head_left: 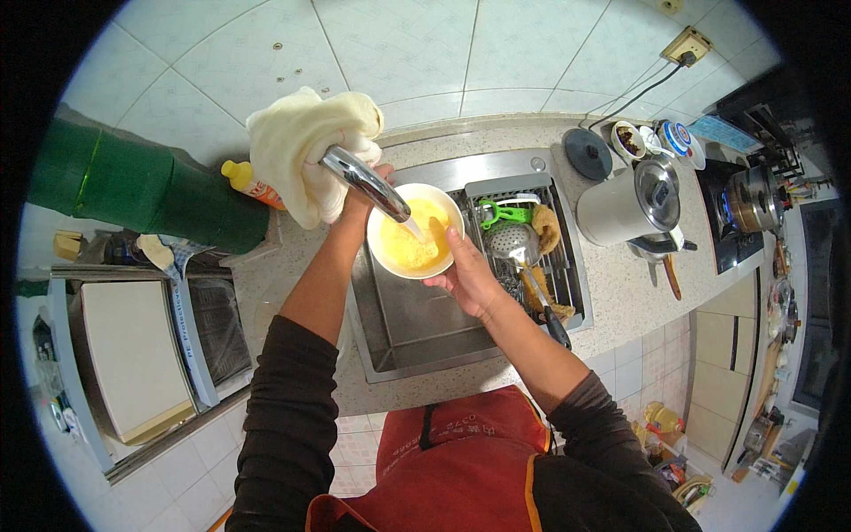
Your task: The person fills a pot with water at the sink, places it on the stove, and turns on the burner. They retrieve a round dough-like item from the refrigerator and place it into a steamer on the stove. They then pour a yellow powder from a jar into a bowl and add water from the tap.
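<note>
A white bowl (458, 215) with yellow liquid in it, like beaten egg, is held over the sink (390, 319). My right hand (468, 277) grips its right rim, thumb up at the edge and fingers underneath. The chrome faucet (365, 182) reaches over the bowl, and a thin stream of water runs from its spout into the yellow liquid. My left hand (379, 175) is behind the faucet, near its base; the faucet hides most of its fingers, so what it touches cannot be made out. A pale cloth (297, 151) drapes over the back of the faucet.
A dark rack (574, 275) over the sink's right side holds a skimmer (512, 241), a green peeler (505, 214) and brown scrubbers. Right of it stand a white electric kettle (612, 211) and a gas stove (722, 226) with a pot over a flame. A yellow-capped bottle (253, 184) stands left.
</note>
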A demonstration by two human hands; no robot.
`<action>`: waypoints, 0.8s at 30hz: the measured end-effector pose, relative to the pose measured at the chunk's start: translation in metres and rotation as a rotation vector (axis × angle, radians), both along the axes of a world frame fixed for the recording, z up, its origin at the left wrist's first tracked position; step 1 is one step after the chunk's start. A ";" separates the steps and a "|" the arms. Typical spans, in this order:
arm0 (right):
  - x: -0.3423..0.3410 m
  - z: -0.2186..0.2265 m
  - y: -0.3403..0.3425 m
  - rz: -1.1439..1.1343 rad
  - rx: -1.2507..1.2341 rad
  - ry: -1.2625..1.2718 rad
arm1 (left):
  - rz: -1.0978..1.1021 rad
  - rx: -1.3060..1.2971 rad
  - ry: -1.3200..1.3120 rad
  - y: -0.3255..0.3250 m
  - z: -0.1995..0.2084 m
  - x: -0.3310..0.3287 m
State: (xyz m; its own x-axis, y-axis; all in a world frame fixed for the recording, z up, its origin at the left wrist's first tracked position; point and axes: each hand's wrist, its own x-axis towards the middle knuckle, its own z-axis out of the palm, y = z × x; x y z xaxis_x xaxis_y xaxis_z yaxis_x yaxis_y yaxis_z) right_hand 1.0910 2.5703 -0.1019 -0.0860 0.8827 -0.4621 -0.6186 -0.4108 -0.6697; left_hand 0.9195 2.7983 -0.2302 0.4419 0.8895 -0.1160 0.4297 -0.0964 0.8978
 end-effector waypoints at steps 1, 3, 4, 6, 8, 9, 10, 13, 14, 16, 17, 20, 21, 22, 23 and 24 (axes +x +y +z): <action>0.000 0.000 -0.001 -0.001 -0.008 0.006 | -0.004 0.033 -0.009 0.001 -0.004 -0.001; -0.001 0.000 -0.002 0.003 -0.008 0.026 | 0.032 -0.042 -0.088 0.005 -0.007 0.002; 0.000 0.000 -0.002 0.006 -0.006 0.037 | 0.072 -0.150 -0.157 0.006 -0.006 0.003; 0.001 0.002 -0.003 0.027 -0.009 0.042 | 0.141 -0.261 -0.201 0.008 -0.004 0.006; 0.001 0.004 -0.004 0.034 -0.013 0.042 | 0.166 -0.270 -0.162 0.010 -0.002 0.008; 0.002 0.005 -0.004 0.030 -0.015 0.039 | 0.149 -0.194 -0.105 0.010 -0.003 0.008; 0.002 0.006 -0.005 0.033 -0.019 0.041 | 0.094 -0.121 -0.057 0.012 -0.003 0.007; 0.002 0.007 -0.006 0.025 -0.006 0.040 | 0.024 0.030 -0.035 0.010 -0.003 0.005; 0.003 0.006 -0.007 0.028 -0.008 0.042 | 0.046 0.018 0.028 0.008 -0.002 0.004; 0.004 0.005 -0.010 0.027 -0.009 0.040 | 0.101 -0.028 -0.120 -0.002 0.004 0.004; 0.005 0.005 -0.011 0.024 -0.008 0.045 | 0.108 0.042 -0.089 -0.006 0.010 0.003; 0.011 0.004 -0.017 0.022 -0.016 0.064 | 0.143 0.711 0.307 -0.019 0.029 -0.001; 0.014 0.004 -0.019 0.024 -0.012 0.081 | 0.164 0.679 0.284 -0.022 0.034 -0.002; 0.017 0.005 -0.022 0.024 -0.009 0.096 | 0.183 0.724 0.303 -0.026 0.037 -0.004; 0.020 0.006 -0.025 0.034 -0.011 0.115 | 0.175 0.726 0.327 -0.026 0.040 -0.004; 0.023 0.007 -0.028 0.043 -0.012 0.132 | 0.176 0.734 0.316 -0.026 0.042 -0.004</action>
State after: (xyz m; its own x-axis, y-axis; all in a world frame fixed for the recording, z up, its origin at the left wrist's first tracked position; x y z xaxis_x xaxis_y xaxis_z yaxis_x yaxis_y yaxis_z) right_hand 1.1135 2.5423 -0.0950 -0.1841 0.8716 -0.4544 -0.6826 -0.4460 -0.5789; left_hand 0.9155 2.7723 -0.1885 0.3325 0.8406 0.4275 0.7157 -0.5201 0.4661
